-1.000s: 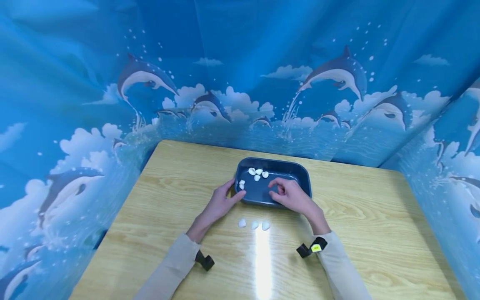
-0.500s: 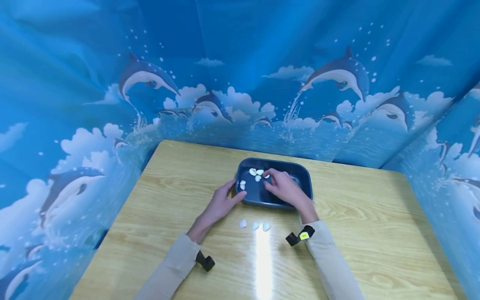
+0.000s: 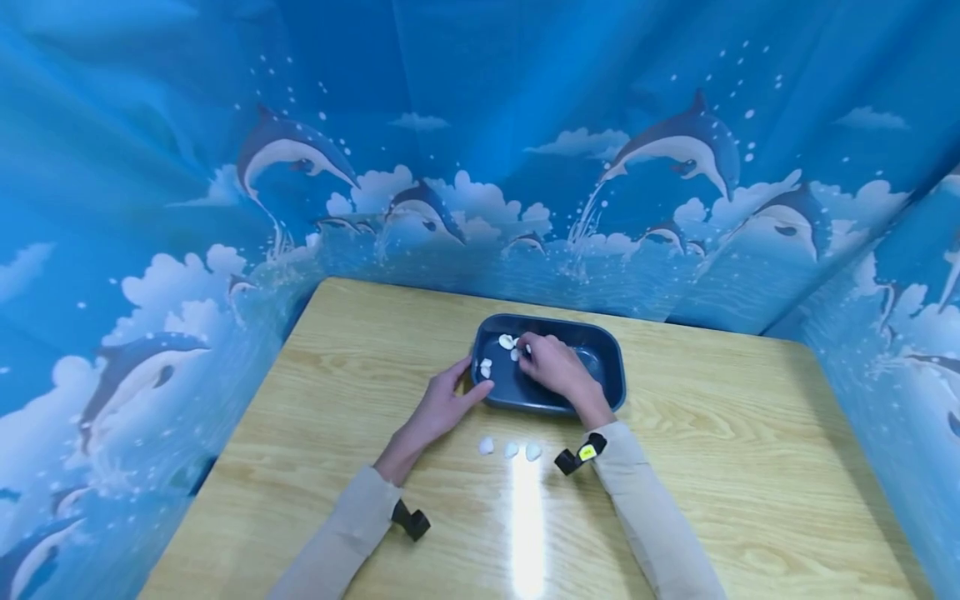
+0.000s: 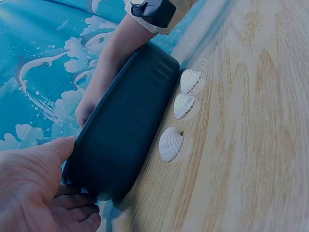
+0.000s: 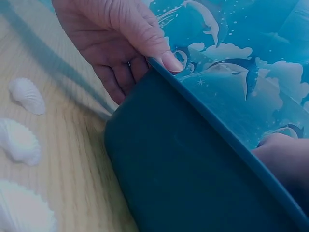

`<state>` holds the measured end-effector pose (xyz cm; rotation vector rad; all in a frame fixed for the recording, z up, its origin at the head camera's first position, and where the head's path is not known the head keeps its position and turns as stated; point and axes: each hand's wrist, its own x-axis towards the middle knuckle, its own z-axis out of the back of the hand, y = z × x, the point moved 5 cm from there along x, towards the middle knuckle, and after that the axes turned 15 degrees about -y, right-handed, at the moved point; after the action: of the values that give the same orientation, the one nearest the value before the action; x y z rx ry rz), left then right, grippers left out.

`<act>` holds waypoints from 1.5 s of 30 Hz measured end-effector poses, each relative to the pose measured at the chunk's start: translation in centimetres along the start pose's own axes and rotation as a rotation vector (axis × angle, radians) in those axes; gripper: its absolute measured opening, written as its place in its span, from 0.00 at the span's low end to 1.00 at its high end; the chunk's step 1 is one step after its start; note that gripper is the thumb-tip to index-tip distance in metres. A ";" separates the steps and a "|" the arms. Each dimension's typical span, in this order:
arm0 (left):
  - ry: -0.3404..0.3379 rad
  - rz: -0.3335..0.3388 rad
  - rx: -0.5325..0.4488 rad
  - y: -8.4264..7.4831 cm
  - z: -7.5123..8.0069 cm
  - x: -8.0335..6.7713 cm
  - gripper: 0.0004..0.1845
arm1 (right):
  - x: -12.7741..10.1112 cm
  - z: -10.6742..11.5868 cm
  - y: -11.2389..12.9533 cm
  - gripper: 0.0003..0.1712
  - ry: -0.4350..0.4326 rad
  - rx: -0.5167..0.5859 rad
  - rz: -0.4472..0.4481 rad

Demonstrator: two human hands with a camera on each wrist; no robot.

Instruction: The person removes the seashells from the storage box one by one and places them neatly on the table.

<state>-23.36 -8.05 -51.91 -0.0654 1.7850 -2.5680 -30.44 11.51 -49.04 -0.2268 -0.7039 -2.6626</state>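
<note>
In the head view, a dark blue rectangular plastic basin (image 3: 517, 389) stands on the table with several white seashells (image 3: 506, 342) inside, toward its left end. My left hand (image 3: 441, 406) holds its near left corner. The left wrist view shows that thumb at the rim and the fingers (image 4: 77, 212) curled against the outer wall. My right hand (image 3: 553, 367) reaches down into the basin, fingertips bent right at the shells; I cannot tell whether they pinch one. The basin wall hides these fingers in both wrist views.
Three white ribbed seashells (image 4: 171, 144) lie in a row on the wooden table (image 3: 712, 442), just in front of the basin. A blue curtain (image 3: 465, 100) printed with dolphins hangs behind the table and along its sides. Light glares off the tabletop near the shells.
My right hand has moved left inside the basin, from its middle to the shells, and its fingers have lowered onto them. The left hand and the shells on the table stay put.
</note>
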 end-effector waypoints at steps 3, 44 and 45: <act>-0.006 0.002 0.001 0.1 0.0 0.0 0.39 | 0.0 -0.1 0.0 0.13 0.005 -0.026 0.008; -0.016 -0.011 -0.002 -0.1 0.0 -0.1 0.37 | -4.2 3.5 -2.0 0.05 0.152 -0.036 -0.087; -0.017 -0.012 -0.002 -0.1 0.0 -0.1 0.37 | -4.2 3.6 -2.0 0.05 0.149 -0.038 -0.093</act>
<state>-23.27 -8.04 -51.81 -0.0984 1.7872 -2.5656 -27.21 16.25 -47.90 -0.0050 -0.6311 -2.7480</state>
